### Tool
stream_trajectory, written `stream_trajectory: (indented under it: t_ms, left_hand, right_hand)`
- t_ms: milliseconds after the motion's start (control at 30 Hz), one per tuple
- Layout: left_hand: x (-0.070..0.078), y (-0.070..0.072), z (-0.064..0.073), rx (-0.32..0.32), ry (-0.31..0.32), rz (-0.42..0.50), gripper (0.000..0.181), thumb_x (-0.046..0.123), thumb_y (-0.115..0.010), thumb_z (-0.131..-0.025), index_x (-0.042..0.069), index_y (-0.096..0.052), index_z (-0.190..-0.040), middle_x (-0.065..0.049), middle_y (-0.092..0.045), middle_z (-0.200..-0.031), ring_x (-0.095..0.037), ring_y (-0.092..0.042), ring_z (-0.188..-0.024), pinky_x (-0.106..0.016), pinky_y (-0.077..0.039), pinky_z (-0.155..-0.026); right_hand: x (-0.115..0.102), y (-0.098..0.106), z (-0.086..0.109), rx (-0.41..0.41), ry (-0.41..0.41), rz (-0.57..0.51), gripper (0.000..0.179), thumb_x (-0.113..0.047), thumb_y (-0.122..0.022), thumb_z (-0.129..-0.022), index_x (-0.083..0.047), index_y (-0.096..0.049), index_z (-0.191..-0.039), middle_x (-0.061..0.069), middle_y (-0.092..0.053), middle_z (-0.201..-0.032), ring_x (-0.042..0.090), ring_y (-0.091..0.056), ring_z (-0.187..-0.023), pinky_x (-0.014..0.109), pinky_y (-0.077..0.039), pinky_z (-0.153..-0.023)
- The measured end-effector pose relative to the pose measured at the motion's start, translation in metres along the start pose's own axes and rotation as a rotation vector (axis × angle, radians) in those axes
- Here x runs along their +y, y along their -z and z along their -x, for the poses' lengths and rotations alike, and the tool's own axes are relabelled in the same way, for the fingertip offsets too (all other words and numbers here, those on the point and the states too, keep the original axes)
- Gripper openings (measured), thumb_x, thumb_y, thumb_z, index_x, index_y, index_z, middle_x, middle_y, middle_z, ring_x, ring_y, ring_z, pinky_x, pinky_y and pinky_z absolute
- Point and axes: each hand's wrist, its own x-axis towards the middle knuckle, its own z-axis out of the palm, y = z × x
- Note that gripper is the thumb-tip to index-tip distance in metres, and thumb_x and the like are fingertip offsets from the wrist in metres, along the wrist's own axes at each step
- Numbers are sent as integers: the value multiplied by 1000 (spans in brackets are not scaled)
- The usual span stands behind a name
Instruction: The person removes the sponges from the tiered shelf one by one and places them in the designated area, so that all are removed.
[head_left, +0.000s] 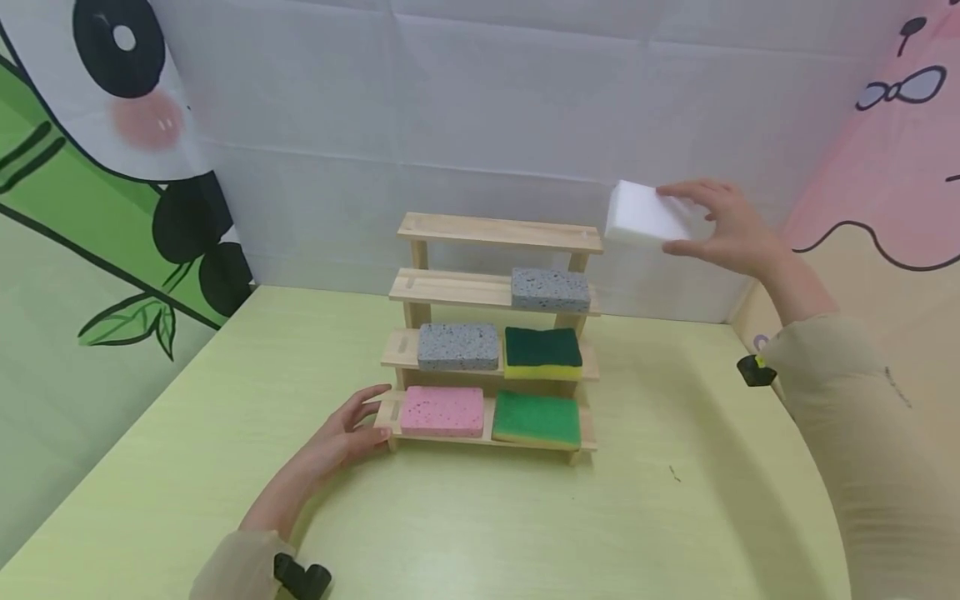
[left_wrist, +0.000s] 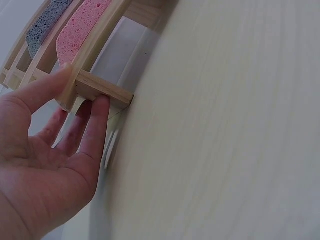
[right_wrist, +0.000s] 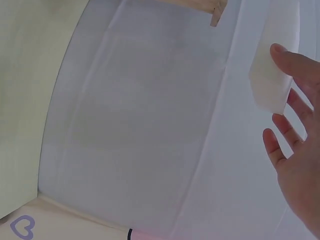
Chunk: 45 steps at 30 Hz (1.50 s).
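Note:
High at the right, beyond the top tier's end, my right hand [head_left: 727,225] pinches a white block-shaped sponge [head_left: 645,212] between thumb and fingers. My left hand [head_left: 348,429] grips the left end of the lowest tier of a four-tier wooden rack [head_left: 495,231]; in the left wrist view the thumb lies on the board and the fingers are at its leg [left_wrist: 105,87]. A pink sponge [head_left: 442,411] and a green scouring sponge [head_left: 536,418] lie on that tier. Above sit a grey speckled sponge [head_left: 457,347], a dark green and yellow sponge [head_left: 543,352], and another grey sponge [head_left: 550,289].
The rack stands on a pale yellow table [head_left: 660,517] near its back edge. Behind hangs a white creased cloth backdrop [head_left: 495,108]. Printed cartoon panels flank both sides, green [head_left: 67,242] at the left and pink [head_left: 900,175] at the right.

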Motion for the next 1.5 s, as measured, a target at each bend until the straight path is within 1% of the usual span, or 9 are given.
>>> stream_trajectory:
  t_ms: [200,433,567,667,867,1133,1200,1367,1500]
  left_hand:
    - [-3,1,1,6,8,2,74,18,-66,-94,24,-24,-155,-16,-34,-156,-18,-57,-122,-26,-54,-97]
    - [-3,0,1,-2,3,17,74,16,-65,-94,24,-24,-155,-16,-34,-155,-17,-57,-121,-27,-54,-97]
    - [-1,0,2,-4,6,22,74,17,-66,-94,24,-24,-155,-16,-34,-155,-18,-57,-122,-28,-55,-98]
    - [0,-1,2,-6,6,18,74,17,-66,-94,24,-23,-155,-16,-34,-155,-19,-57,-123,-28,-54,-98]
    - [-1,-1,2,-8,8,18,74,18,-65,-94,25,-23,-155,-15,-34,-155,-19,-56,-123,-27,-53,-99]
    - [0,0,1,-8,10,8,73,19,-65,-94,25,-24,-154,-15,-34,-155,-20,-56,-124,-28,-53,-99]
    - [1,0,1,-7,11,8,73,18,-65,-94,25,-24,-154,-15,-34,-155,-20,-56,-124,-29,-53,-100]
    - [3,1,2,-9,10,4,73,18,-65,-94,24,-24,-154,-16,-34,-155,-20,-56,-123,-29,-53,-100]
    - [2,1,1,-15,9,-1,74,19,-65,-94,24,-24,-154,-16,-33,-155,-21,-57,-123,-30,-53,-101]
  right_hand:
    - [13,-2,-2,-40,-50,-18,76,-16,-78,-84,-16,-41,-150,17,-40,-154,42,-34,-134,64,-38,-100]
    - [34,-12,-3,-65,-45,35,78,-10,-79,-81,-12,-43,-149,18,-42,-154,44,-36,-139,65,-40,-102]
    - [46,-23,-2,-72,-54,55,78,-10,-80,-80,-11,-44,-149,17,-44,-153,43,-35,-141,63,-33,-111]
    - [56,-34,1,-77,-74,53,77,-9,-80,-79,-10,-44,-148,18,-44,-153,43,-34,-142,61,-27,-116]
    - [71,-62,8,-122,-132,1,76,-7,-78,-81,-9,-43,-148,18,-40,-155,43,-29,-145,62,-24,-118]
    - [83,-96,20,-168,-222,-55,74,-7,-76,-82,-10,-43,-148,24,-36,-156,47,-29,-143,65,-24,-117]
    - [84,-103,24,-185,-234,-75,74,-7,-76,-83,-9,-42,-149,24,-35,-156,48,-28,-143,66,-24,-116]
    - [95,-126,34,-205,-214,-119,74,-6,-75,-83,-6,-42,-148,26,-35,-155,50,-28,-142,68,-25,-114]
    - [103,-145,40,-220,-227,-149,74,-5,-75,-83,-7,-42,-148,27,-34,-155,51,-27,-143,69,-24,-114]
